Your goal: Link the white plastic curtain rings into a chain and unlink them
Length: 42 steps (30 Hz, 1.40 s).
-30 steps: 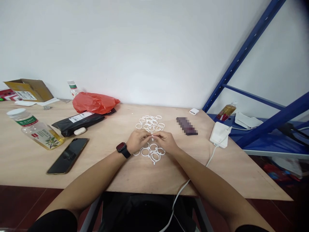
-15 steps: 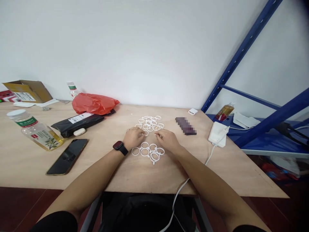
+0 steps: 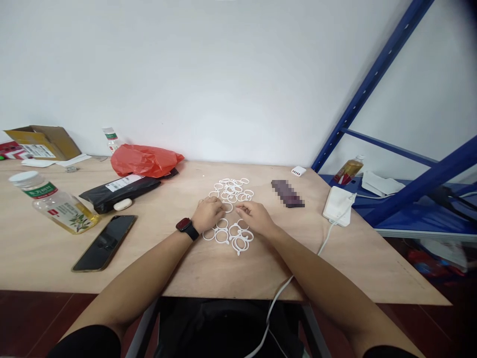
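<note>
Between my hands lies a white plastic curtain ring (image 3: 231, 208), with the fingers of my left hand (image 3: 207, 215) closed on its left side. My right hand (image 3: 257, 218) is just right of this ring, its thumb and fingers pinched together. Whatever is in that pinch is too small to make out. Beyond the hands, a pile of white curtain rings (image 3: 231, 191) overlaps on the table. Closer to me, a looser group of rings (image 3: 227, 242), with small eyelets, lies flat. A black smartwatch (image 3: 184, 224) is on my left wrist.
On the left are a phone (image 3: 104, 243), a bottle of yellow liquid (image 3: 55, 204), a white earbud case (image 3: 122, 204), a black parcel (image 3: 119, 191) and a red bag (image 3: 145, 160). A white power strip (image 3: 338, 206), its cable (image 3: 323, 243) and a blue rack (image 3: 357, 99) stand right.
Rings in the near group have shifted and spread slightly. The ring between my hands shows more fully now, and my right fingertips have moved slightly left.
</note>
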Available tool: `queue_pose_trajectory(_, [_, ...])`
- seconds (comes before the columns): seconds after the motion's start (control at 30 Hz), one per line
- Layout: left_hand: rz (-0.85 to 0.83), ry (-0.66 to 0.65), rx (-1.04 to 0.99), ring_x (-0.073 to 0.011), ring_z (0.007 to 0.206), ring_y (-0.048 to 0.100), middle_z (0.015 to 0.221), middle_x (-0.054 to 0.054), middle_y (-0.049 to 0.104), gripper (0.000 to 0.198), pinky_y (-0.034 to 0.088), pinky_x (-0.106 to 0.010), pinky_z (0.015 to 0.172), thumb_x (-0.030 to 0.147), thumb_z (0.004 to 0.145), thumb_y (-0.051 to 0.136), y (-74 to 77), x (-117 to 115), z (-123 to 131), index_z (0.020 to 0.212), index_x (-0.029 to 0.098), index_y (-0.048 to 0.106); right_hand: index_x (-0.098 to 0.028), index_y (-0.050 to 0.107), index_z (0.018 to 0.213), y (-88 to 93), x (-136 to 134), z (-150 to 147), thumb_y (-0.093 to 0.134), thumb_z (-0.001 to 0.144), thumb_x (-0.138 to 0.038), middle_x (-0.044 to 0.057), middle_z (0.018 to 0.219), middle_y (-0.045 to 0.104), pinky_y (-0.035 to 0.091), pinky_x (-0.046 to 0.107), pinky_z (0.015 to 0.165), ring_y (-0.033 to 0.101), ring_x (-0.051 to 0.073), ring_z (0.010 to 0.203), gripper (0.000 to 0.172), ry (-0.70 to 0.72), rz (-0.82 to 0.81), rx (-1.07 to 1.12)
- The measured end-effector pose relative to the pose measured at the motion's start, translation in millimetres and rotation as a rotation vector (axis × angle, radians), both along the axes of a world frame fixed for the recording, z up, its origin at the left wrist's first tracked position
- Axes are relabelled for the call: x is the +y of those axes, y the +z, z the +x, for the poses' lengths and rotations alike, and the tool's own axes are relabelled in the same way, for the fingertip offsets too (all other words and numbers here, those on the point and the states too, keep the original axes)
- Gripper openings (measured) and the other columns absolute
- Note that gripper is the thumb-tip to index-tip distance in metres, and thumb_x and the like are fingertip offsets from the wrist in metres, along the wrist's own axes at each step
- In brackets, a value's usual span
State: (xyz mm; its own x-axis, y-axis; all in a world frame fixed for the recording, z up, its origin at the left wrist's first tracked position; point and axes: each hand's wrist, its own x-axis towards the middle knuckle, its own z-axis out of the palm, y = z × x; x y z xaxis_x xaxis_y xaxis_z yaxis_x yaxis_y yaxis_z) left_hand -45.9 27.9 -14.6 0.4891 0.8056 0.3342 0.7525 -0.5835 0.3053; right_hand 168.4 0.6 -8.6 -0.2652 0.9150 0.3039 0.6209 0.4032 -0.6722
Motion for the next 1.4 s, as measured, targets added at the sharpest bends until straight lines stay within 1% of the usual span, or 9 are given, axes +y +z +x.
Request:
queue_pose_trajectory(0.1, [0.137, -0.158, -0.149, -0.0217, 0.100, 0.057, 0.107, -0.007, 0.064, 0.016, 0.044, -0.038, 0.089, 0.025, 0.091, 0.055, 3.8, -2.5, 2.0, 0.097, 0.022, 0.069, -0.019, 0.068, 0.102, -0.1, 3.5, 1.6, 0.055, 0.090, -0.038, 0.004, 0.093, 0.071, 0.048, 0.027, 0.075, 0.064, 0.017, 0.083, 0.026, -0.022, -0.031, 0.233])
queue_pose_trajectory(0.17, [0.217, -0.234, -0.210, -0.0212, 0.101, 0.056, 0.109, -0.008, 0.063, 0.017, 0.045, -0.038, 0.090, 0.025, 0.093, 0.053, 6.2, -5.3, 4.2, 0.099, 0.022, 0.069, -0.017, 0.067, 0.092, -0.1, 4.9, 1.5, 0.052, 0.091, -0.044, 0.002, 0.081, 0.068, 0.047, 0.025, 0.069, 0.061, 0.016, 0.075, 0.031, 0.010, -0.082, 0.350])
queue_pose_trajectory(0.27, [0.272, -0.264, -0.255, -0.0210, 0.098, 0.058, 0.108, -0.008, 0.063, 0.016, 0.046, -0.038, 0.088, 0.024, 0.092, 0.054, 8.2, -9.1, 7.2, 0.097, 0.023, 0.069, -0.017, 0.064, 0.079, -0.5, 5.1, -0.3, 0.053, 0.090, -0.048, -0.003, 0.059, 0.054, 0.040, 0.023, 0.054, 0.050, 0.012, 0.056, 0.034, 0.061, -0.172, 0.457])
queue_pose_trajectory(0.33, [0.262, -0.264, -0.307, -0.0206, 0.097, 0.059, 0.105, -0.007, 0.066, 0.014, 0.047, -0.038, 0.088, 0.026, 0.091, 0.057, 8.6, -10.2, 8.1, 0.095, 0.022, 0.069, -0.017, 0.065, 0.081, -0.8, 3.8, -1.6, 0.056, 0.088, -0.047, -0.004, 0.057, 0.050, 0.037, 0.023, 0.051, 0.046, 0.011, 0.052, 0.032, 0.074, -0.180, 0.483])
queue_pose_trajectory(0.53, [0.132, -0.086, -0.526, -0.0182, 0.084, 0.063, 0.092, -0.005, 0.071, 0.017, 0.050, -0.036, 0.082, 0.035, 0.088, 0.063, 7.8, -9.5, 9.3, 0.094, 0.020, 0.067, -0.020, 0.070, 0.084, -0.3, -3.3, -4.3, 0.060, 0.089, -0.032, 0.003, 0.081, 0.064, 0.045, 0.027, 0.070, 0.058, 0.015, 0.074, 0.017, 0.148, 0.152, 0.214])
queue_pose_trajectory(0.73, [0.040, -0.101, -0.553, -0.0167, 0.076, 0.064, 0.084, -0.004, 0.071, 0.016, 0.050, -0.032, 0.076, 0.033, 0.088, 0.062, 7.7, -13.0, 13.4, 0.092, 0.019, 0.069, -0.021, 0.070, 0.084, -4.8, -2.5, -2.0, 0.059, 0.091, -0.025, 0.004, 0.085, 0.067, 0.048, 0.028, 0.073, 0.062, 0.016, 0.078, 0.014, 0.227, 0.309, -0.007])
queue_pose_trajectory(0.9, [0.099, -0.150, -0.509, -0.0163, 0.078, 0.063, 0.082, -0.002, 0.070, 0.009, 0.047, -0.033, 0.078, 0.027, 0.087, 0.062, 9.5, -16.6, 13.9, 0.086, 0.019, 0.067, -0.022, 0.072, 0.090, -4.0, -2.7, -1.3, 0.064, 0.086, -0.026, 0.004, 0.089, 0.071, 0.050, 0.028, 0.073, 0.065, 0.016, 0.078, 0.009, 0.221, 0.304, -0.013])
queue_pose_trajectory(1.13, [0.189, -0.229, -0.454, -0.0169, 0.080, 0.063, 0.083, -0.003, 0.070, 0.011, 0.047, -0.034, 0.079, 0.029, 0.088, 0.062, 13.9, -19.8, 12.8, 0.084, 0.020, 0.064, -0.019, 0.072, 0.086, -1.5, -7.2, -8.6, 0.067, 0.081, -0.032, 0.004, 0.078, 0.073, 0.052, 0.026, 0.060, 0.065, 0.015, 0.064, 0.015, -0.001, 0.161, 0.321])
queue_pose_trajectory(1.4, [0.176, -0.251, -0.423, -0.0164, 0.080, 0.062, 0.083, -0.003, 0.070, 0.022, 0.047, -0.033, 0.079, 0.037, 0.094, 0.056, 13.5, -18.4, 11.5, 0.085, 0.019, 0.065, -0.022, 0.074, 0.087, 3.8, -10.8, -6.0, 0.060, 0.085, -0.029, 0.003, 0.079, 0.073, 0.050, 0.028, 0.066, 0.064, 0.016, 0.069, 0.015, 0.030, 0.181, 0.206])
